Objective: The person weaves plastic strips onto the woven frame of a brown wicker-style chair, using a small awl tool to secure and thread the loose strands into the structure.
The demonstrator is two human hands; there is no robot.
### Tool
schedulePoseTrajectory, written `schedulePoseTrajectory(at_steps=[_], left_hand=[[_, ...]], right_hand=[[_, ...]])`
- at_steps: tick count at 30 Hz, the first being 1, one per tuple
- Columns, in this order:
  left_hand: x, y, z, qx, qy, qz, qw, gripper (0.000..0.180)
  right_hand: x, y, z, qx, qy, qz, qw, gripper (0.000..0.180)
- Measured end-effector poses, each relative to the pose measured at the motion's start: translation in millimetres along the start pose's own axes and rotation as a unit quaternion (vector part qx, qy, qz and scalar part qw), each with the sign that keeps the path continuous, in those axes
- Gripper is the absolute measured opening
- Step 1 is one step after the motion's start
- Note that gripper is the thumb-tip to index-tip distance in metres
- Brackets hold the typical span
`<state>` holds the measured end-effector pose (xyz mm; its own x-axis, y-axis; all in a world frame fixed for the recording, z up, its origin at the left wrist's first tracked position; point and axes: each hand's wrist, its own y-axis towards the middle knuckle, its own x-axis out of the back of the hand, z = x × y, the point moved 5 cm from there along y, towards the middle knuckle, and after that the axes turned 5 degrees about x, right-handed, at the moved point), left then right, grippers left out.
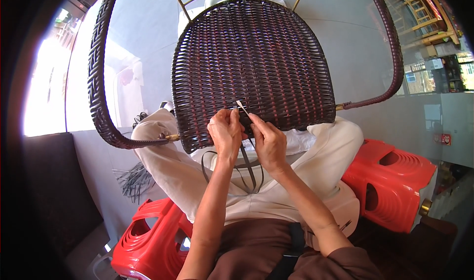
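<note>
As I look down through the head camera, I have a dark brown woven seat (252, 58) filling the middle of my view, its near edge lying between the person's knees and its rounded end pointing away. Reddish strands run through the weave. My left hand (225, 132) is at that near edge with its fingertips drawn together; whether they are closed on a strip or only pressing the weave, I cannot tell. My right hand (269, 141) is just beside it, thumb and forefinger pinching a slim tool (242, 106) whose pale, flattened tip slants up and to the left over the weave (the grip end is hidden in the fingers). Below both hands, dark strips (248, 164) hang in loose loops in front of the pale trousers (165, 169).

Braided armrests curve out on either side, the left armrest (98, 67) thick with a herringbone pattern, the right armrest (392, 38) looking thinner from here. One red stool (148, 245) sits at lower left and another red stool (400, 181) at right. Near the left knee, a bundle of dark strands (134, 181) lies on the floor, while wooden frames (419, 8) stand at upper right.
</note>
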<state>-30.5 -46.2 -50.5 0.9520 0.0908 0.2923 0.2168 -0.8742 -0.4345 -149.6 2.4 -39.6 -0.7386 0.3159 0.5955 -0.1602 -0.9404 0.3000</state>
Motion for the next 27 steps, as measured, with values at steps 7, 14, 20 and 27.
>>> schedulePoseTrajectory(at_steps=[7,14,20,27], left_hand=[[0.1,2.7,0.4,0.026,0.012,0.004,1.000,0.028],[-1.4,2.8,-0.4,0.010,0.006,0.004,1.000,0.029],[-1.2,3.6,0.1,0.010,0.008,0.009,1.000,0.027],[-1.1,3.7,0.3,-0.003,0.009,0.008,1.000,0.027]], right_hand=[[21.6,32.6,11.1,-0.011,-0.055,0.089,0.994,0.020],[16.7,46.9,15.1,-0.035,-0.060,0.151,0.986,0.014],[15.6,51.2,14.7,-0.048,-0.070,0.175,0.981,0.016],[-1.2,26.2,0.6,-0.034,-0.020,0.096,0.995,0.019]])
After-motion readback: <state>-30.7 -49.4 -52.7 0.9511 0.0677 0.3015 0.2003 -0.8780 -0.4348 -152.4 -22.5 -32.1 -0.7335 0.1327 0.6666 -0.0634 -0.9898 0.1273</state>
